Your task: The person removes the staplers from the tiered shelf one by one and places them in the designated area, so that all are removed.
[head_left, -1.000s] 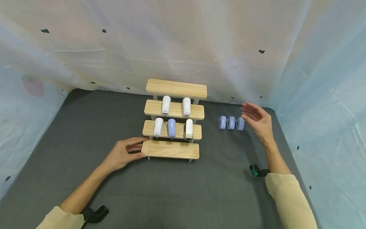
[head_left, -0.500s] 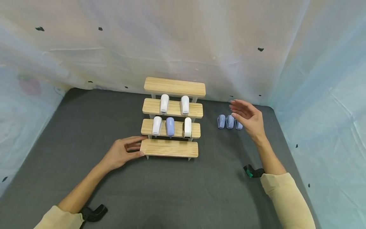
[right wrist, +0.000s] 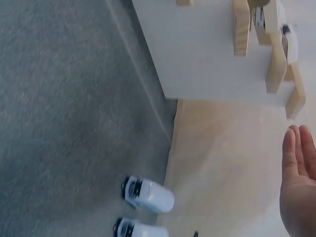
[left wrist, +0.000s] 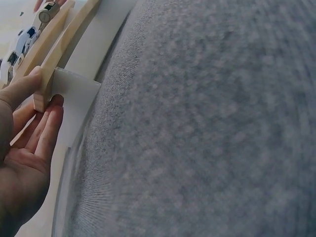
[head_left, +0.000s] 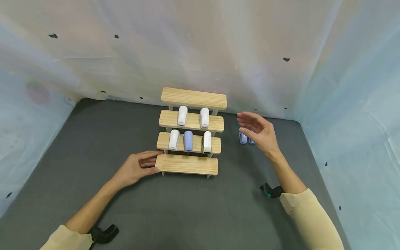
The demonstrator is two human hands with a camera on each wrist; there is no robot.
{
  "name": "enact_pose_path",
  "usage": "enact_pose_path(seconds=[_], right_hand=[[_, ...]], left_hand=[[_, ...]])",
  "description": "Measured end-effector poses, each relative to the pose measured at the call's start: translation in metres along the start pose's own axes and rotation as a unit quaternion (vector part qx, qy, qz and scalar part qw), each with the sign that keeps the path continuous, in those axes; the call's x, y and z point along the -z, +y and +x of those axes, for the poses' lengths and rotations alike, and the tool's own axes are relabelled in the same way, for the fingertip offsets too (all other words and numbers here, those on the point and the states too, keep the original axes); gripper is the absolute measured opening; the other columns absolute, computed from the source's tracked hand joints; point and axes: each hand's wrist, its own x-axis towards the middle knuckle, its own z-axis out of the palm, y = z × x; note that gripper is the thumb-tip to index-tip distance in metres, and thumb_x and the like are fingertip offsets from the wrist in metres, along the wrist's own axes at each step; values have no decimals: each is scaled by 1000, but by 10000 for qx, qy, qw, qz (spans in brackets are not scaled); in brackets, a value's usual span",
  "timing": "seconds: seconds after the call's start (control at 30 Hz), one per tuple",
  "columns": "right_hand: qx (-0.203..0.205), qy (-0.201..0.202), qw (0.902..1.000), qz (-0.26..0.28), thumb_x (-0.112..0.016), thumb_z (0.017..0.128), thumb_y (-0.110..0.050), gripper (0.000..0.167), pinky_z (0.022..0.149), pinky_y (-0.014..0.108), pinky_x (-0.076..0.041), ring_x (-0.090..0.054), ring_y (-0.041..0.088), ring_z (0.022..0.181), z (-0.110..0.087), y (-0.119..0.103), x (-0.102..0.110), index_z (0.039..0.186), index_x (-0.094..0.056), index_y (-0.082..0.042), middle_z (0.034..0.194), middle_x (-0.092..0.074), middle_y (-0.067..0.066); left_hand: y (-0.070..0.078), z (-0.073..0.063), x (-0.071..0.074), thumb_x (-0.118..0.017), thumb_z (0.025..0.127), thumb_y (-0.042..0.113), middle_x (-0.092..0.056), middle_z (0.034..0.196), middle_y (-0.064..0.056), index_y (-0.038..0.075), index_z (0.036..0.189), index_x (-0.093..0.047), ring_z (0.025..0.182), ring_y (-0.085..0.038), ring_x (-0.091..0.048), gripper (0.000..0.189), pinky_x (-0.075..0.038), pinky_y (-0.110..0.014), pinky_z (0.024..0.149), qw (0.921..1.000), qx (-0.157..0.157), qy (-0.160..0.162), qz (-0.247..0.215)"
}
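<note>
A tiered wooden display stand [head_left: 186,164] stands on the grey cloth, several steps high. My left hand [head_left: 132,170] grips the left end of its lowest board, thumb at the front edge and fingers behind, as the left wrist view also shows. On the step above sit a white mini stapler [head_left: 174,140], a purple mini stapler [head_left: 188,141] and another white one [head_left: 207,142]. Two more white staplers [head_left: 204,118] rest one step higher. My right hand [head_left: 257,132], fingers loosely extended and holding nothing, hovers over purple staplers [head_left: 242,138] right of the stand, partly hiding them.
The top board [head_left: 193,98] of the stand is bare and close to the back curtain [head_left: 200,45]. Pale curtains also hang at both sides. Grey cloth [head_left: 187,211] stretches in front of the stand.
My right hand has moved left, from beside the row of purple staplers to above them, nearer the stand. My left hand keeps its place on the lowest board; the head view shifts slightly.
</note>
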Motion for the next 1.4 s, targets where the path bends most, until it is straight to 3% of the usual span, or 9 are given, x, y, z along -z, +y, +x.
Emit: enact_pose_path(seconds=[0.57,0.83,1.03,1.4], right_hand=[[191,-642,9977,77,-68,87,14,52,102,43,-50,-58,32,120,24,-12,-31,136,-55,4,134,-58,21],[-64,-877,9958,246,-67,86,17,54,104,47,-48,-55,39,121,33,-18,-43,137,-53,6,135,-54,26],[-307,-1101,9934,74,-67,88,14,51,104,49,-47,-53,48,122,36,-37,-55,136,-50,12,134,-54,28],[-590,-1216,9904,-299,-72,88,6,55,108,45,-45,-54,40,126,42,-48,-67,139,-51,9,137,-55,25]], left_hand=[[0,2,-3,-80,86,14,-52,142,-19,5,141,-55,119,-33,-61,61,-55,-32,93,10000,0,3,-54],[-3,2,-1,-79,87,14,-52,142,-18,6,140,-56,120,-34,-60,59,-54,-33,95,9999,-61,9,143],[-1,0,-2,-80,86,13,-53,141,-19,3,139,-56,119,-33,-61,59,-54,-32,95,9999,-109,33,107],[-2,1,-2,-79,86,13,-54,141,-20,2,139,-56,118,-32,-61,59,-54,-32,95,9999,-91,38,133]])
